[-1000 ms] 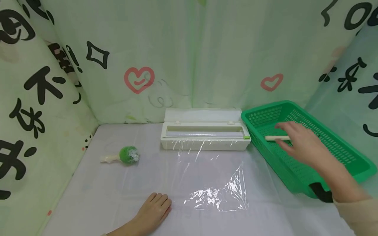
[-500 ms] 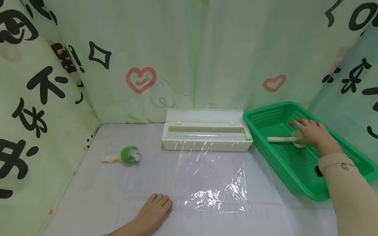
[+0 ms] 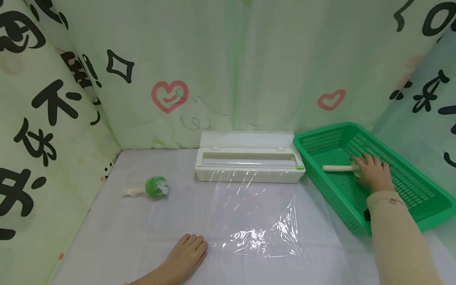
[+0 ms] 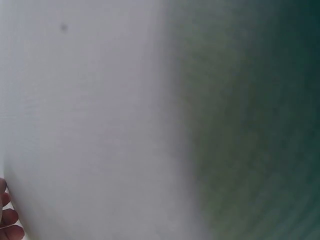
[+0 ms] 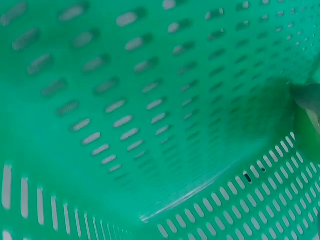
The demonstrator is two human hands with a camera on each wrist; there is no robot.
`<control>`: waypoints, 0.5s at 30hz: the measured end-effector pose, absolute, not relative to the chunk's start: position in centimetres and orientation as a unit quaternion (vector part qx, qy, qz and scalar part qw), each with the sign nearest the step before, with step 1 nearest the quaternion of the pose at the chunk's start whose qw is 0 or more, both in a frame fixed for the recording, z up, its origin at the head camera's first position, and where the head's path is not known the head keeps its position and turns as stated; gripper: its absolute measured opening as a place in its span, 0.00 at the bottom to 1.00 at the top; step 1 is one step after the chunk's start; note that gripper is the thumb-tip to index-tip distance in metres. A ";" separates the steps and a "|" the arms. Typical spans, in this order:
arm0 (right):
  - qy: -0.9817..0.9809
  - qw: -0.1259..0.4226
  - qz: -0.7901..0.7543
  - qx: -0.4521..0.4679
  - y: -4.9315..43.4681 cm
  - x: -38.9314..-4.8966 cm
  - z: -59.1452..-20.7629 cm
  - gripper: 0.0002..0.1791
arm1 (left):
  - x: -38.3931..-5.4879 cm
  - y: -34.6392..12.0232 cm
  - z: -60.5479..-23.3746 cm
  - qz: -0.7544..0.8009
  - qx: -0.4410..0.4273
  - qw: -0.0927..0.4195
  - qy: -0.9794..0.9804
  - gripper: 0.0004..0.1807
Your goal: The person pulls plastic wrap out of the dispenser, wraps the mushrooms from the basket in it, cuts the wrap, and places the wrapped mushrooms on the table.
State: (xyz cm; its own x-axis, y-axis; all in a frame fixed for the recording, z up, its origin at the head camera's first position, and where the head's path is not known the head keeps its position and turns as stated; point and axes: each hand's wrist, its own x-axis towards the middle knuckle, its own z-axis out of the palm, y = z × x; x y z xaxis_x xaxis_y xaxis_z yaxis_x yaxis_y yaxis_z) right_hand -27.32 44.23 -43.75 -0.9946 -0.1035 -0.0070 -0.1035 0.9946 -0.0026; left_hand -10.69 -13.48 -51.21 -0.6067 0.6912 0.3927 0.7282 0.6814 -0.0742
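The left hand [image 3: 185, 257] rests on the table [image 3: 107, 237], holding nothing visible, beside clear film [image 3: 258, 225]. Beyond lies a green-headed stick [image 3: 155, 187]. In the basket [image 3: 331, 196], the right hand [image 3: 375, 174] covers one end of a pale stick [image 3: 338, 168]; I cannot tell whether it grips. Behind the film sits its box [image 3: 204, 174], lid up

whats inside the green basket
A pale-handled utensil lies in the green basket. The right hand covers most of the utensil's other end, so that end's full shape can't be seen.
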 end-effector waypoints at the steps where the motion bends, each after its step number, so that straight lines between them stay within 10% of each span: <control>1: 0.999 -0.005 -0.001 -0.050 44.2 -27.3 -43.9 0.42 | -10.7 -13.5 -51.2 -0.046 -0.397 0.199 -0.895 0.14; 15: 0.999 -0.033 0.002 -0.036 43.9 -27.4 -42.8 0.42 | -10.6 -13.4 -51.1 -0.044 -0.398 0.205 -0.893 0.15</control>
